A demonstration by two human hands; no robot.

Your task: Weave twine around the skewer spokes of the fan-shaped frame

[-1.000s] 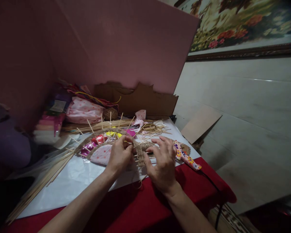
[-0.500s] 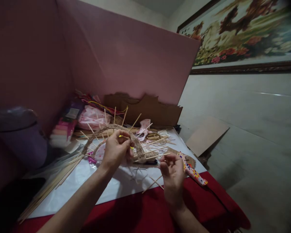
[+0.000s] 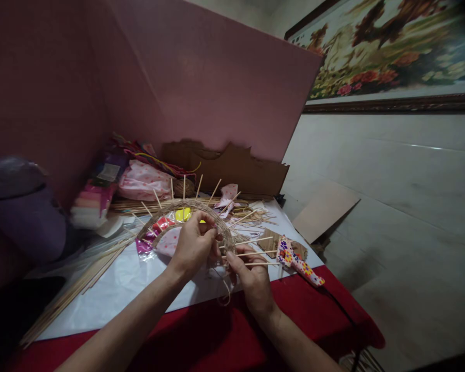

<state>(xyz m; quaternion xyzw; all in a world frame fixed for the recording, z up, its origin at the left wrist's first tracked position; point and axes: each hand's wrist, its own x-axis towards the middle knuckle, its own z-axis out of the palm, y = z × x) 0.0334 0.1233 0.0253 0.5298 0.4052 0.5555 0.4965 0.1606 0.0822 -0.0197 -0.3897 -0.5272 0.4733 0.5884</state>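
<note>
A round frame of brown twine [image 3: 170, 207] stands tilted above the table, with several thin wooden sticks [image 3: 251, 242] radiating through its rim. My left hand [image 3: 196, 240] is closed at the inner right side of the frame, its fingertips pinched against the twine; the exact grip is partly hidden. Around the lower right of the rim, my right hand [image 3: 253, 281] is closed, thumb in front and fingers behind, among the stick ends. A loose strand of twine [image 3: 227, 294] dangles below. Inside the frame shows pink dotted fabric [image 3: 167, 242].
A flower-patterned glue gun [image 3: 300, 263] lies at right on a cardboard piece [image 3: 270, 243]. Long sticks [image 3: 73, 289] lie at left. Behind are a pink dotted bundle [image 3: 145, 180], a twine ball [image 3: 185, 187] and upright cardboard [image 3: 232, 168]. Colourful packets [image 3: 91, 201] sit back left.
My right hand has moved left from the outer stick ends onto the frame's lower right rim. The frame is turned slightly, showing more coloured packets through it. My left hand keeps its pinch.
</note>
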